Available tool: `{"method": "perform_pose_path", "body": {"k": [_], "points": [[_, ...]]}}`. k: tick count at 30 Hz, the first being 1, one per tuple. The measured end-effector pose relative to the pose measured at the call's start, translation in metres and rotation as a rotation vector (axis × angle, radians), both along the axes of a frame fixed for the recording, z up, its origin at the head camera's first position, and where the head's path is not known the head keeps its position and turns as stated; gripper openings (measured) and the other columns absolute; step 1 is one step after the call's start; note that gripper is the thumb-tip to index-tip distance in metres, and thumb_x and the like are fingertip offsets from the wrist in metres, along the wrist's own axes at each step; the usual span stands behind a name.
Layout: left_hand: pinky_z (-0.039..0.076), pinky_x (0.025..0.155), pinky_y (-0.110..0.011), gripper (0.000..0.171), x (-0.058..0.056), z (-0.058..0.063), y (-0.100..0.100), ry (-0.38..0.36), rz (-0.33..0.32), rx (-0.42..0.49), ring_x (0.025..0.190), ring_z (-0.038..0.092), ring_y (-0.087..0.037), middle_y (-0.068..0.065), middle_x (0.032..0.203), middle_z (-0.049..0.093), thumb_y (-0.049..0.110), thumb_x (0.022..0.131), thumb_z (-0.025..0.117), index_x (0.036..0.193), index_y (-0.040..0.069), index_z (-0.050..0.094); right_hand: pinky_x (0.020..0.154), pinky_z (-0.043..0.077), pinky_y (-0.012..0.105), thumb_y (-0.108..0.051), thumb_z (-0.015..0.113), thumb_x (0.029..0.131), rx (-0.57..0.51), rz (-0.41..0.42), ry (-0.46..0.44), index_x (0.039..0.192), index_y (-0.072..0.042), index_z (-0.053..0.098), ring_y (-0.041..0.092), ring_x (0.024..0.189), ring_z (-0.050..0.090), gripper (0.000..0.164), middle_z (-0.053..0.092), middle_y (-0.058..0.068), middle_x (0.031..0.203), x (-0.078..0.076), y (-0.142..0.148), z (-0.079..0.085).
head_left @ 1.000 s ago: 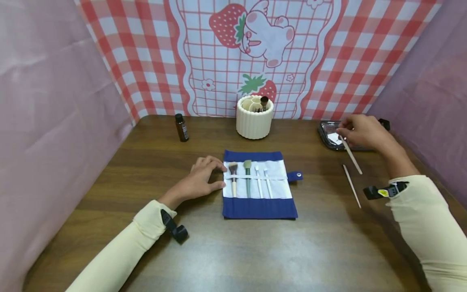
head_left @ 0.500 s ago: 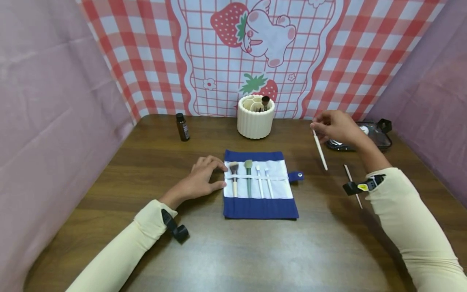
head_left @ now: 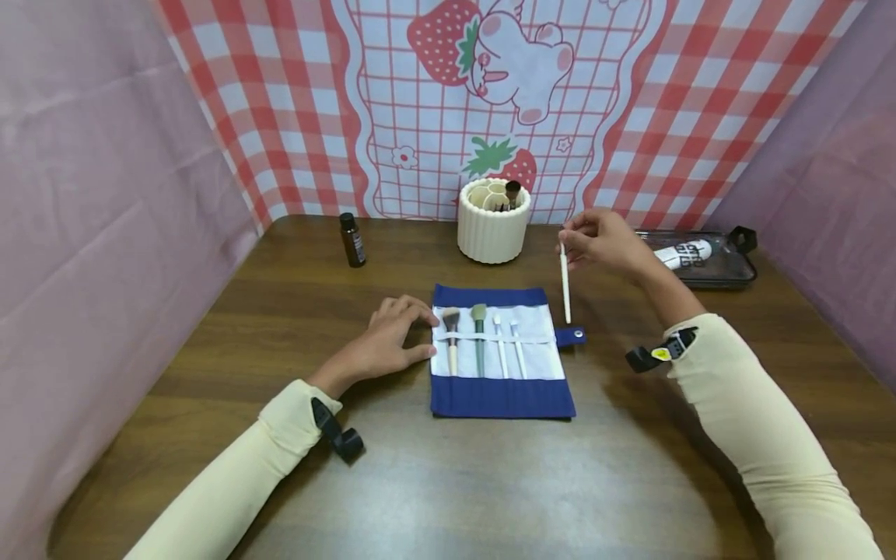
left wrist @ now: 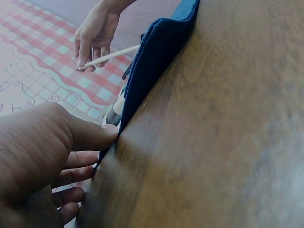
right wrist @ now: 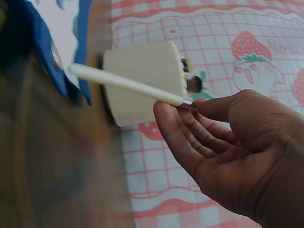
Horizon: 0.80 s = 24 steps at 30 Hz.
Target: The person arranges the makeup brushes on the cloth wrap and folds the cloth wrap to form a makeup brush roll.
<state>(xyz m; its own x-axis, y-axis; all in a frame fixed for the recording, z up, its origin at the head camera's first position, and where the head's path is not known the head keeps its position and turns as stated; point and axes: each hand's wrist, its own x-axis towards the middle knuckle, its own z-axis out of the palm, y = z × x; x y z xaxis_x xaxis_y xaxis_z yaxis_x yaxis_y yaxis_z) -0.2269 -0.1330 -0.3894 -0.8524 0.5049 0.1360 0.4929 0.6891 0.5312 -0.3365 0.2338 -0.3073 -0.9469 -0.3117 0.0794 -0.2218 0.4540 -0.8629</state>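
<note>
Fingers and thumb of the right hand [head_left: 603, 239] meet in a pinch on the pale brush [head_left: 565, 284], close to its metal collar. The brush hangs between one and two o'clock from the middle of the brush roll [head_left: 500, 398], handle pointing down toward six; its bristles are hidden at the fingertips, so I cannot tell their shape. At nine o'clock the left hand [head_left: 381, 346] has fingers and thumb relaxed and parted, touching the roll's edge without gripping it.

The step in hand looks like bringing the brush to the roll. A light pinch should let the handle lead under the elastic band [head_left: 537, 339], while the left hand steadies the cloth against drag.

Bare white cloth shows between the last brush [head_left: 520, 358] and the three-o'clock edge, where the snap tab [head_left: 565, 337] juts out and could catch the handle. The pot [head_left: 492, 233] at twelve stands near enough to be clipped; the bottle [head_left: 353, 241] at ten and clear case [head_left: 731, 268] at two sit well apart. The surface [head_left: 448, 482] offers wide room around six o'clock.
</note>
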Motion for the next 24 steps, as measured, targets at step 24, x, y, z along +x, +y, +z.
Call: {"method": "perform_pose_path", "body": {"k": [24], "points": [[0.019, 0.098, -0.049, 0.037, -0.003, -0.003, 0.001, -0.004, 0.008, -0.009, 0.124, 0.024, -0.022, 0.004, 0.128, 0.04, 0.038, 0.085, 0.065, 0.117, 0.022, 0.054, 0.073, 0.05, 0.047, -0.02, 0.056, 0.093, -0.158, 0.036, -0.253, 0.113, 0.0, 0.048, 0.038, 0.084, 0.061, 0.029, 0.057, 0.029, 0.107, 0.001, -0.039, -0.036]]}}
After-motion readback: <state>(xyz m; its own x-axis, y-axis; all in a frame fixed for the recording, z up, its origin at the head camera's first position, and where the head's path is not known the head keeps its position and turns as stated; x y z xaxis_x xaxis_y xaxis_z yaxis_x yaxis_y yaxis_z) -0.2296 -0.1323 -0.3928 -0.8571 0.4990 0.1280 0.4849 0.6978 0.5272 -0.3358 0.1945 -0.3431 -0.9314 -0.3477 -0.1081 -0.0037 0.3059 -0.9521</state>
